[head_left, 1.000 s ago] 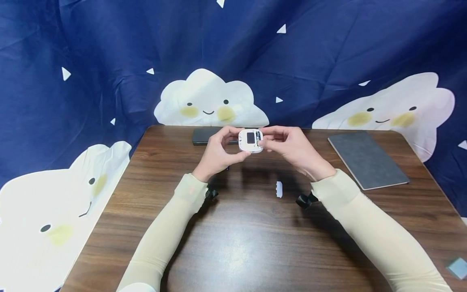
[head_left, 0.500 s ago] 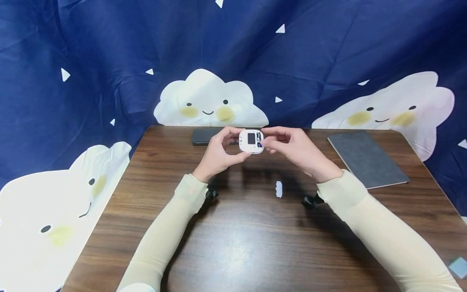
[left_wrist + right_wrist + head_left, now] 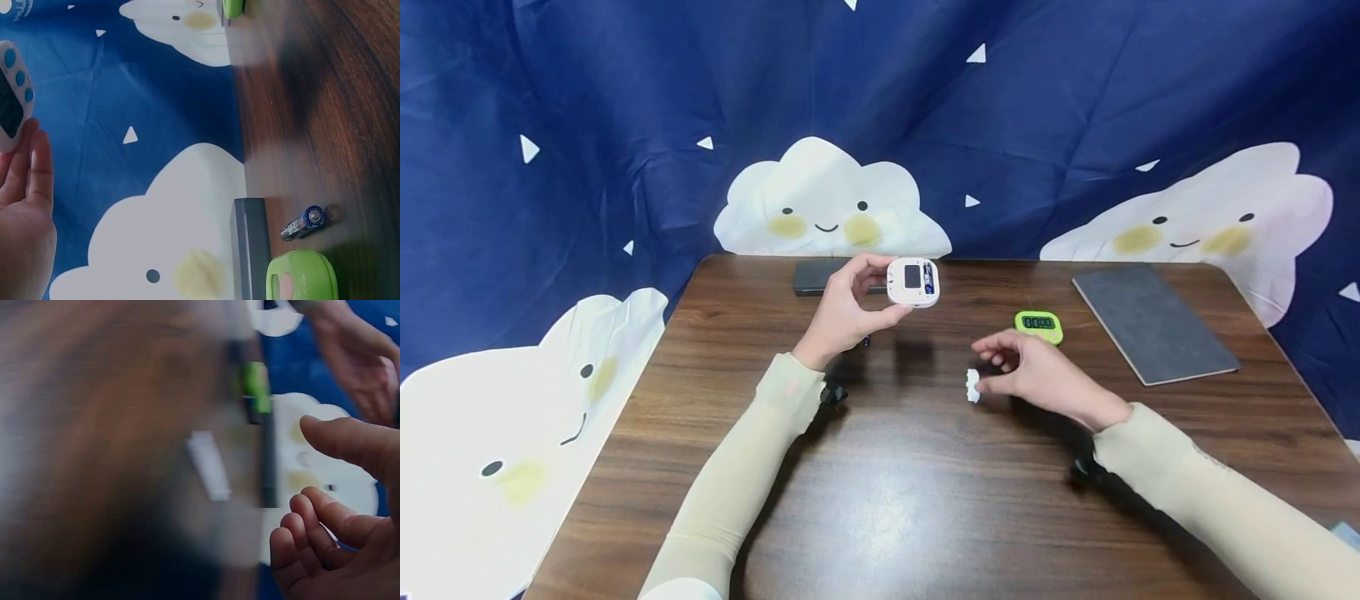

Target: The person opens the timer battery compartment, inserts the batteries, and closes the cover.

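White timer (image 3: 913, 282) is being held up above the table (image 3: 880, 467) by the left hand (image 3: 848, 312), its rim pinched between thumb and fingers, its back turned to the head camera, a battery (image 3: 929, 279) seated in the slot on its right. Behind that hand, a dark box (image 3: 817, 278) is partly hidden. On the wood below, a second battery (image 3: 304, 223) is picked up by the left wrist camera, a green object (image 3: 302, 276) near it. Rightward now: a small white cover (image 3: 972, 386) is met, with the right hand (image 3: 1036, 377) poised just beside it, fingers loosely bent, nothing grasped; whether the cover is touched cannot be told. Past the knuckles, a lime timer (image 3: 1038, 324) is partly overlapped, and farther right a grey notebook (image 3: 1153, 323) is laid flat.
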A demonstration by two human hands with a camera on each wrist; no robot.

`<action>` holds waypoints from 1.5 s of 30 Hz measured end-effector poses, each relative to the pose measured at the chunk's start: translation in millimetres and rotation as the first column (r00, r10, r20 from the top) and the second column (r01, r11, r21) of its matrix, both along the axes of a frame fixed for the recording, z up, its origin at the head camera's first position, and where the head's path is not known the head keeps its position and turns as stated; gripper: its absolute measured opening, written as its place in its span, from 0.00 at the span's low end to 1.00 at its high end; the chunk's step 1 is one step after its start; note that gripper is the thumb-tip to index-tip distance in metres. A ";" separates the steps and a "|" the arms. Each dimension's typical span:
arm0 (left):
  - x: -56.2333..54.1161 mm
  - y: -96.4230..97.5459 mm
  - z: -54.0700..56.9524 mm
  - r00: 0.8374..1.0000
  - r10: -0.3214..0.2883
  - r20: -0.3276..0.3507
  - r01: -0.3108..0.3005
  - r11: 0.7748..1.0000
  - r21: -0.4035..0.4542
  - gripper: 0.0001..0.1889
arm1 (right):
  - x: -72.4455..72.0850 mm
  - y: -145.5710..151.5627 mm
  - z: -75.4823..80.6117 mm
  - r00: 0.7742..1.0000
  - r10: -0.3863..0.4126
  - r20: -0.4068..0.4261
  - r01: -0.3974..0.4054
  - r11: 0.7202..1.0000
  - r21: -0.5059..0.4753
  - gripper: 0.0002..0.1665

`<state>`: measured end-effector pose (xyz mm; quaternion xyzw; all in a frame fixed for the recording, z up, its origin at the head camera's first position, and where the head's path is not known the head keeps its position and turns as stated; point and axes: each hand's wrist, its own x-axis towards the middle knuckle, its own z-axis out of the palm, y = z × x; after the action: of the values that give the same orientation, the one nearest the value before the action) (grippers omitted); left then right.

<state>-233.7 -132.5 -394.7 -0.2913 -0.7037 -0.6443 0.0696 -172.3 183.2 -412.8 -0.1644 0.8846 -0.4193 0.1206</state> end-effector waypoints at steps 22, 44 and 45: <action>2.0 0.0 1.5 1.000 -0.002 -0.001 0.002 1.000 -0.004 0.32 | -1.7 -0.1 -56.3 0.992 0.039 -0.122 -0.021 0.989 0.145 0.32; 1.7 -0.1 0.9 1.000 -0.004 -0.001 0.004 1.000 -0.004 0.32 | 5.7 -14.3 -28.6 1.000 0.024 0.003 -0.025 0.991 0.129 0.29; 1.5 -0.2 0.9 1.000 -0.003 -0.001 0.003 1.000 -0.004 0.32 | 4.5 -13.4 -28.5 1.000 0.020 0.017 -0.021 0.994 0.111 0.29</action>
<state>-232.2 -132.7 -393.8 -0.2928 -0.7046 -0.6427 0.0685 -167.9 169.7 -441.3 -0.1631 0.9039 -0.3695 0.1410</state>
